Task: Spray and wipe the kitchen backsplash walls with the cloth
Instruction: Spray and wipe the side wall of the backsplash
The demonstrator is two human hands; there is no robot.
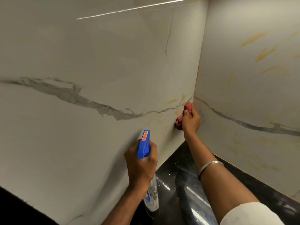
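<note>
In the head view, the left hand (141, 161) is gripping the neck of a spray bottle (144, 144), fingers curled tight round it. The blue spray head is sticking up above the knuckles, its nozzle pointing at the left wall (81, 54) just ahead of the hand, and the clear body is hanging below the wrist over the black worktop (177, 166). The right hand (191, 121) is reaching farther forward, clamped on a red cloth (179, 122) and pressing it against the left wall right in the corner, where the right wall (251, 98) is meeting it just beside the knuckles. The cloth is showing above the fingertips and to this hand's left. Yellowish marks (177, 101) are lying on the wall just above and left of the cloth. A metal bangle (209, 166) is sitting on the right forearm behind the hand, with a white sleeve (250, 213) farther back.
</note>
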